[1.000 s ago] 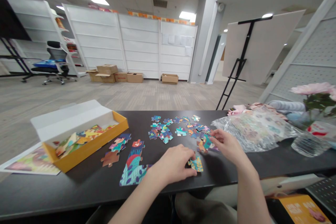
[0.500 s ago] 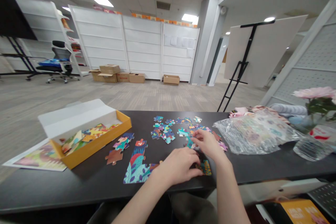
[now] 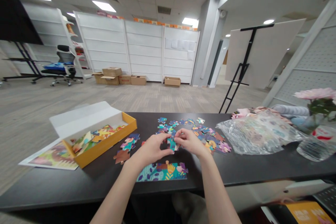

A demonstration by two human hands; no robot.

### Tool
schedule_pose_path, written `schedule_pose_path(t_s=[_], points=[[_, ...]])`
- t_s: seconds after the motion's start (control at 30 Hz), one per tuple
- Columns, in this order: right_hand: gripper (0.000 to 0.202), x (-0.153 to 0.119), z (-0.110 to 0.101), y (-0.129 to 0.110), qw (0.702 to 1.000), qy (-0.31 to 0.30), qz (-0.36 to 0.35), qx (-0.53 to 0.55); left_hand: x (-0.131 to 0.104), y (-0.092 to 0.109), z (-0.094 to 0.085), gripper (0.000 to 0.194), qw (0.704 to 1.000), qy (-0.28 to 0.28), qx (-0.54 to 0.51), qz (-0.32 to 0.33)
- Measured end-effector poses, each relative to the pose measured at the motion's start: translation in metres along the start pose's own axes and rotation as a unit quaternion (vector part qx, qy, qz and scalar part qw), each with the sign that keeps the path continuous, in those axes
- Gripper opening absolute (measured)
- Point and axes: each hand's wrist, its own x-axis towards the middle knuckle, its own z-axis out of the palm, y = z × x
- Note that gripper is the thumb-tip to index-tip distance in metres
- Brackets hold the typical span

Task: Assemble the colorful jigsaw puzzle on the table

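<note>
Over the table's middle, my left hand (image 3: 154,147) and my right hand (image 3: 189,140) meet around a teal jigsaw piece (image 3: 172,143). The left thumb and forefinger span it from below and above. At its right edge, the right fingers are pinched together. Just below the hands lies a joined strip of jigsaw puzzle (image 3: 162,172) with leaves and a yellow flower; my left hand and forearm cover its upper left. Loose puzzle pieces (image 3: 206,134) spread behind and to the right of the hands. A small joined cluster with a brown piece (image 3: 122,156) is left of my left hand.
A yellow box (image 3: 105,147) with its white lid raised holds more pieces at left, beside a printed picture sheet (image 3: 49,157). Crumpled clear plastic (image 3: 252,134), a plastic cup (image 3: 316,147) and pink flowers (image 3: 316,93) occupy the right. The table's near edge runs below my forearms.
Both hands have moved left and away from me, coming together around the teal piece. The flowered section formerly by my left hand now sits further left, in the strip. The view has shifted slightly.
</note>
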Motion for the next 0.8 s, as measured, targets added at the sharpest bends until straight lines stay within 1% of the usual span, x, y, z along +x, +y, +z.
schedule_pose_path(t_s=[0.1,0.23,0.33,0.37,0.4,0.43,0.47,0.5,0.57,0.6,0.63,0.7,0.73,0.8], points=[[0.029,0.005,0.008,0.000,1.000,-0.009,0.004,0.005,-0.008,-0.007,-0.007,0.056,1.000,0.012,-0.015,0.018],[0.032,0.008,0.020,-0.002,1.000,-0.015,0.005,0.008,-0.017,-0.011,-0.014,0.046,0.999,0.025,-0.011,0.038],[0.029,0.008,0.024,-0.003,1.000,-0.022,0.007,-0.010,-0.021,-0.010,-0.020,0.044,0.999,0.023,0.007,0.025],[0.027,0.008,0.022,-0.003,1.000,-0.012,0.001,-0.029,-0.022,-0.010,-0.022,0.044,0.999,0.025,0.015,0.016],[0.024,0.007,0.018,-0.002,0.998,0.011,-0.009,-0.061,-0.024,-0.011,-0.026,0.043,0.999,0.030,0.023,0.006],[0.022,0.006,0.010,0.000,0.993,0.048,-0.023,-0.105,-0.025,-0.012,-0.029,0.042,0.999,0.038,0.035,-0.008],[0.020,0.005,-0.002,0.003,0.981,0.099,-0.038,-0.161,-0.027,-0.015,-0.033,0.040,0.997,0.046,0.048,-0.025],[0.018,0.004,-0.016,0.007,0.960,0.162,-0.051,-0.224,-0.029,-0.019,-0.037,0.039,0.996,0.052,0.063,-0.044],[0.018,0.000,-0.052,0.016,0.897,0.287,-0.048,-0.333,-0.034,-0.028,-0.046,0.037,0.989,0.060,0.098,-0.090],[0.018,-0.002,-0.070,0.022,0.864,0.337,-0.031,-0.373,-0.037,-0.034,-0.049,0.036,0.984,0.063,0.118,-0.115],[0.019,-0.005,-0.087,0.027,0.838,0.370,-0.005,-0.402,-0.039,-0.038,-0.053,0.035,0.979,0.066,0.139,-0.137],[0.023,-0.009,-0.112,0.038,0.810,0.389,0.041,-0.438,-0.045,-0.046,-0.058,0.034,0.968,0.070,0.176,-0.166],[0.024,-0.011,-0.119,0.042,0.807,0.388,0.050,-0.442,-0.047,-0.049,-0.060,0.034,0.964,0.068,0.190,-0.174],[0.022,-0.012,-0.120,0.046,0.812,0.372,0.056,-0.446,-0.052,-0.051,-0.064,0.033,0.960,0.060,0.203,-0.183]])
